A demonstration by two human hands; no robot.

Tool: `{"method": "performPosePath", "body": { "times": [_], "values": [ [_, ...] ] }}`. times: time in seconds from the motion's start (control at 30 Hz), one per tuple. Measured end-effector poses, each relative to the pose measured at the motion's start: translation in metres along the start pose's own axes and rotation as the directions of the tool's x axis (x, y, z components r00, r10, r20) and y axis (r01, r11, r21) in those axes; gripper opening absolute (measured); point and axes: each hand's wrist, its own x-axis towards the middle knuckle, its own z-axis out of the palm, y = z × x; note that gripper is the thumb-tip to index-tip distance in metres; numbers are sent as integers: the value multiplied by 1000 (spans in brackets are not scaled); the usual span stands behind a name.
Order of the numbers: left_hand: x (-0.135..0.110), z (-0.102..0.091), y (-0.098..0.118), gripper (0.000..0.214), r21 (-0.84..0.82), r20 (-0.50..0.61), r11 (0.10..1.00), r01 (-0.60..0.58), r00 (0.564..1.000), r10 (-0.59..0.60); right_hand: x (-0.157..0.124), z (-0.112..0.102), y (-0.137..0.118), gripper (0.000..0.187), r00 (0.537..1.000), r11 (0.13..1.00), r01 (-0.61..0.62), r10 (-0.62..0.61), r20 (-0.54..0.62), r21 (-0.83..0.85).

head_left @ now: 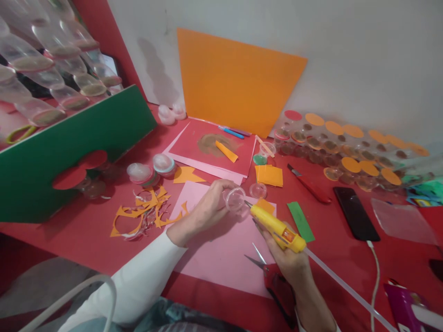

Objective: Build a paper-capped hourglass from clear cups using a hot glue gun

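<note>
My left hand (214, 203) is closed around a small clear plastic cup (236, 199), its round rim turned toward me. A yellow hot glue gun (275, 226) is gripped in my right hand (289, 256); its nozzle points at the cup's rim, and I cannot tell whether the two touch. From the back of the gun a long translucent glue stick (346, 286) sticks out. Both hands are above a pink paper sheet (207, 258). Red-handled scissors (277, 281) lie partly open beneath my right forearm. Just behind the cup rests a clear round lid (258, 190).
Orange paper scraps (141, 212) lie to the left, near a green board (69, 161). Orange squares (269, 175), a red cutter (309, 184), a green strip (300, 221) and a phone (356, 213) with a cable lie right. Cup pieces with orange discs (353, 131) line the wall.
</note>
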Motion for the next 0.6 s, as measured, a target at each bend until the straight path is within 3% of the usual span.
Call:
{"method": "performPosePath", "body": {
  "times": [0.33,0.6],
  "values": [
    [-1,-2,3,31,-10,18,999,31,999,-31,-3,1,4,22,1000,1000,-5,5,-9,-5],
    [-1,0,2,31,-15,11,1000,19,1000,-19,-1,3,4,31,997,998,47,-49,-56,-38]
  ]
}}
